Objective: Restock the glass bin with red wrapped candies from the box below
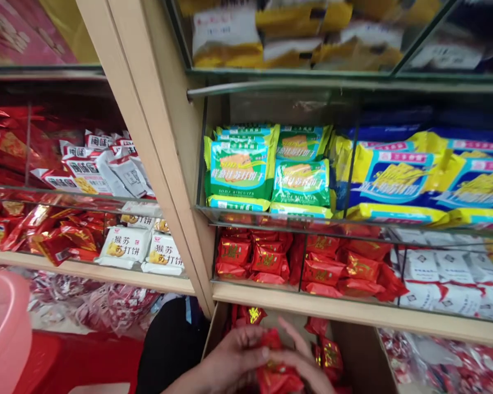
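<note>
Left hand (234, 355): at 6 o'clock, lowest in view, fingers curled and clamped on the red packets (277, 372) from the left side.
Right hand (308, 364): just right of the left hand, touching the same red packets, fingers partly spread over them; whether it grips or only rests on them I cannot tell.
Red packets: a small bunch held between the two hands, above an open box (353, 355) at 6 o'clock; more of the same red packets lie loose in the box, just beyond the hands.
Dark sleeve (168, 345): at 7 o'clock, left of the box.
Pink basin (4, 317): at 8 o'clock, its rim cut by the left edge.
Wooden shelf (353, 312): just above the box, running toward 4 o'clock.
Red bin (312, 262): past the shelf edge, behind glass, full of red packets like those in hand.
White bin (447, 273): at 3 o'clock, right of the red bin, white packets.
White packs (125, 246): at 9 o'clock, on the left shelf, beside a heap of red wrappers (57, 241).
Post (160, 137): a tilted wooden upright between the left and right shelves.
Green packs (238, 169): at 12 o'clock, soda biscuits, one shelf higher.
Blue-yellow packs (414, 175): at 2 o'clock, right of the green packs.
Top shelf (312, 33): farthest up, blurred yellow and white packs behind glass.
</note>
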Demonstrator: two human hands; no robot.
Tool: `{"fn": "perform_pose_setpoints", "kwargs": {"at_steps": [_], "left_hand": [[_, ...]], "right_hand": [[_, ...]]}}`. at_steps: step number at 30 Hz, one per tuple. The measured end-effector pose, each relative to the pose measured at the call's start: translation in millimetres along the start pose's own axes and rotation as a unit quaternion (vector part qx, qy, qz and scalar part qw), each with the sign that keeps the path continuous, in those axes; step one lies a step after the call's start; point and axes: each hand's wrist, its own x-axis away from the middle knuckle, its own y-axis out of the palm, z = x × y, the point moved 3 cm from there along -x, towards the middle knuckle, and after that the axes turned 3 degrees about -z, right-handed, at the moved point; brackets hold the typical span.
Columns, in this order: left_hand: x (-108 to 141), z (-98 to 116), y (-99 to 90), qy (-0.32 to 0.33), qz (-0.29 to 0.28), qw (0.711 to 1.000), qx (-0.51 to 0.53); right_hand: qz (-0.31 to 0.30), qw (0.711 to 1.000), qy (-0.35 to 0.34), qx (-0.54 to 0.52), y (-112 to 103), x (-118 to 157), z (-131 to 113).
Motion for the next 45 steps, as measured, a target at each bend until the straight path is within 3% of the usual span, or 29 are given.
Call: {"fn": "perform_pose_setpoints", "kwargs": {"at_steps": [3, 5, 9, 13, 16, 17, 18, 19, 21, 23, 25, 27, 30, 32, 40, 45], "left_hand": [[3.8, 25.2, 21.6, 0.111, 0.051, 0.987, -0.104], [3.3, 36.1, 29.3, 0.149, 0.068, 0.974, -0.156], [-1.2, 41.5, 32.1, 0.153, 0.069, 0.975, -0.147], [0.1, 37.6, 27.9, 0.128, 0.066, 0.982, -0.126], [3.5, 45.1, 25.1, 0.150, 0.065, 0.961, -0.222], [3.9, 52.7, 24.9, 0.184, 0.075, 0.935, -0.293], [3.5, 62.6, 25.9, 0.231, 0.086, 0.891, -0.382], [1.8, 73.8, 28.3, 0.284, 0.096, 0.826, -0.478], [-7.1, 94.1, 35.4, 0.359, 0.107, 0.661, -0.650], [-23.5, 109.1, 39.0, 0.357, 0.128, 0.527, -0.761], [-40.7, 119.1, 37.7, 0.314, 0.165, 0.451, -0.819], [-52.2, 123.6, 34.1, 0.283, 0.186, 0.411, -0.847], [-56.7, 125.0, 25.6, 0.272, 0.197, 0.388, -0.859], [-55.0, 125.3, 19.6, 0.270, 0.201, 0.389, -0.858], [-49.9, 125.8, 14.4, 0.259, 0.189, 0.402, -0.857], [-46.6, 125.4, 18.2, 0.251, 0.180, 0.397, -0.864]], "right_hand": [[0.009, 0.977, 0.069, -0.203, -20.9, 3.0, -27.4], [0.024, 0.960, 0.135, -0.244, -22.8, 0.1, -37.9], [0.085, 0.956, 0.187, -0.210, -16.8, -9.9, -48.0], [0.055, 0.959, 0.189, -0.202, -13.9, -12.1, -49.3], [0.094, 0.964, 0.192, -0.157, -22.6, -10.6, -51.3], [0.121, 0.968, 0.181, -0.130, -27.6, -11.9, -53.9], [0.153, 0.971, 0.157, -0.096, -33.5, -14.7, -57.8], [0.186, 0.973, 0.124, -0.054, -39.5, -19.2, -62.9], [0.250, 0.965, 0.054, 0.060, -49.7, -32.2, -75.5], [0.295, 0.935, -0.012, 0.195, -53.8, -49.3, -88.8], [0.296, 0.895, -0.068, 0.327, -49.7, -68.5, -99.1], [0.281, 0.842, -0.104, 0.448, -41.3, -86.1, -103.8], [0.247, 0.765, -0.079, 0.589, -31.0, -105.7, -99.0], [0.218, 0.740, -0.042, 0.635, -28.0, -112.9, -93.0], [0.143, 0.753, 0.065, 0.639, -29.2, -117.3, -89.2], [0.173, 0.761, 0.026, 0.625, -32.1, -114.7, -91.9]]}}
